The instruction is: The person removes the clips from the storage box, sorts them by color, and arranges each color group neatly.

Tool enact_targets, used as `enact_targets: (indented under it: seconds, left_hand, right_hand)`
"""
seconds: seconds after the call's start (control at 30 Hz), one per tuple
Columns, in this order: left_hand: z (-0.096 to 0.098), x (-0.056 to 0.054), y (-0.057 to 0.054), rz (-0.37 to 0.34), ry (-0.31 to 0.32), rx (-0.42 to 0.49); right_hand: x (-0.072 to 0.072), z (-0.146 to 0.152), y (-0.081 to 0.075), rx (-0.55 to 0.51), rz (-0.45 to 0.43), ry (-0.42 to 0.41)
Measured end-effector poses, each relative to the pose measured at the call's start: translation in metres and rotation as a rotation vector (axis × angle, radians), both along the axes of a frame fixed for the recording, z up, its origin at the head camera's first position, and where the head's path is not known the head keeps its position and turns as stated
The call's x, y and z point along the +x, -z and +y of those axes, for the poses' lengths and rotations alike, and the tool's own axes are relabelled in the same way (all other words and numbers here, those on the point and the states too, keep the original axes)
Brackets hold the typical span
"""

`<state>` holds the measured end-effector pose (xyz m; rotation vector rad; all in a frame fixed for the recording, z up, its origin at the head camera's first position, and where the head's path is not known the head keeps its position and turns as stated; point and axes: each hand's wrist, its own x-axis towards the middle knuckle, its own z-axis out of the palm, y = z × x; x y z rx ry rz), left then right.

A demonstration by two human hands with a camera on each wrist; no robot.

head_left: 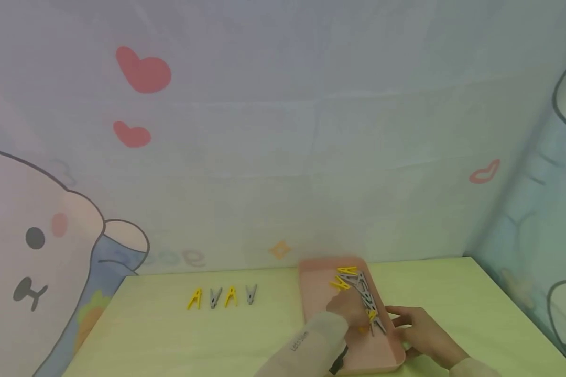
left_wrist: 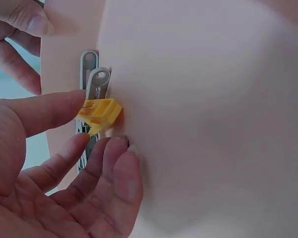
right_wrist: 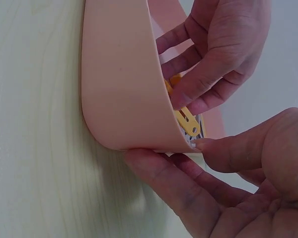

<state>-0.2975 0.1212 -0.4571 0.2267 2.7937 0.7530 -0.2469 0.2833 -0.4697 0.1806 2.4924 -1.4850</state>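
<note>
Left hand [head_left: 348, 308] narrow, thumb and index pinching a yellow clothespin [left_wrist: 102, 113], other fingers bent. Clip is inside the pink tray [head_left: 318, 298], near its right wall; foreshortened, can't tell its long axis. Gray clothespins [left_wrist: 98, 82] just beside it, piled mostly along that wall. Right hand [head_left: 424, 335] grips tray's right side near the front corner, thumb at rim, fingers outside. Tray long axis front to back. On table [head_left: 160, 335], left of tray: row of four clips [head_left: 231, 296], alternating yellow/gray, yellow prongs toward person, gray prongs toward wall
</note>
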Motion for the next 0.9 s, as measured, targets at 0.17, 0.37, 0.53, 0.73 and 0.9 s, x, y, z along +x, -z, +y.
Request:
enact_targets:
  seconds: [0.17,0.37,0.53,0.73,0.9]
  left_hand:
    - [0.002,-0.002,0.003,0.024,-0.019,0.001]
    - [0.002,-0.001,0.001,0.041,-0.018,0.035]
    - [-0.005,-0.003,0.000,0.056,0.022,0.034]
    - [-0.023,-0.017,0.009,0.094,0.058,0.083]
    - [-0.041,-0.028,0.006,0.087,0.061,0.183]
  right_hand:
    - [-0.001,-0.002,0.001,0.010,-0.004,0.009]
    - [-0.002,-0.002,0.001,0.025,-0.005,0.013]
    - [-0.003,-0.002,0.000,0.042,-0.012,0.014]
    - [-0.004,-0.008,0.001,0.038,-0.010,0.021]
    - [-0.005,-0.008,0.002,0.032,-0.003,0.012]
